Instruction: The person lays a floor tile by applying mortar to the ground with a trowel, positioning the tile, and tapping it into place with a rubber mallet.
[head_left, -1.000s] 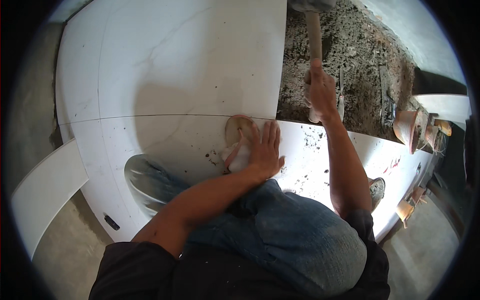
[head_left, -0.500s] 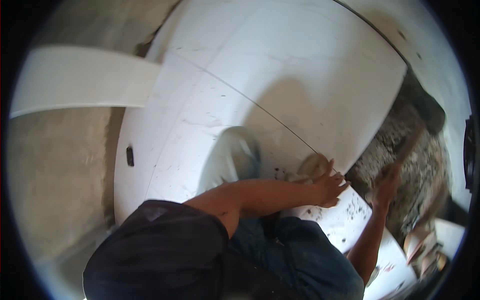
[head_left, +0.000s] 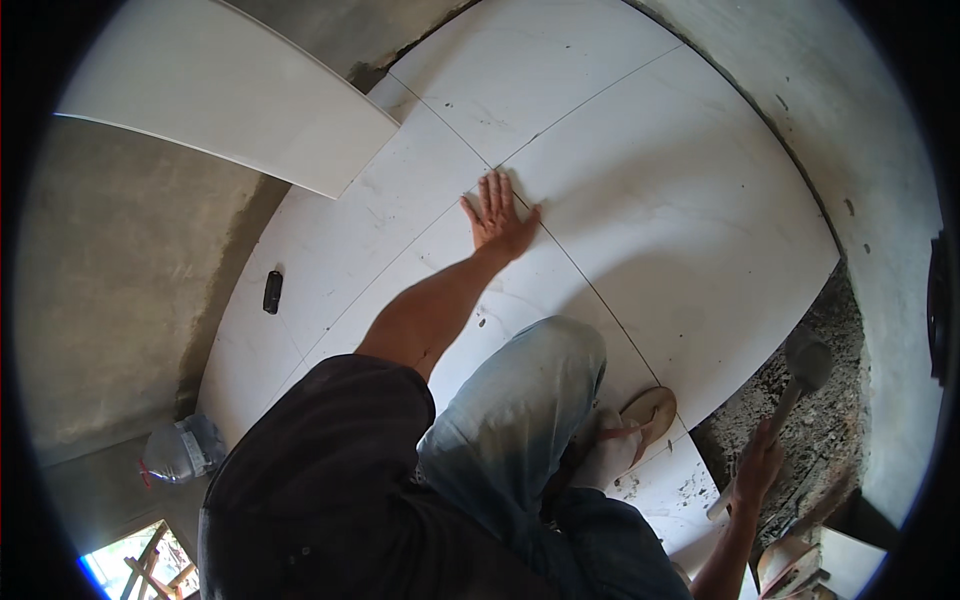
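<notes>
White floor tiles (head_left: 690, 190) with thin dark joints lie across the middle. Fingers spread, my left hand (head_left: 503, 218) rests flat on them, close to where several joints meet. At the lower right my right hand (head_left: 757, 470) is closed round the handle of a mallet (head_left: 808, 362), whose dark grey head points away from me. The mallet is held over rough grey mortar (head_left: 815, 425) beside the tile edge. My foot in a sandal (head_left: 650, 415) stands on a tile between my two hands.
A loose white panel (head_left: 250, 90) juts over the tiles at the upper left. A small black object (head_left: 272, 292) lies on the left tiles. A clear plastic bottle (head_left: 185, 450) is at the lower left. A grey wall (head_left: 860, 130) borders the right side.
My left hand has gone from beside my foot to farther out and left, and now lies flat on the tiles. My right hand still grips the mallet. The view has shifted.
</notes>
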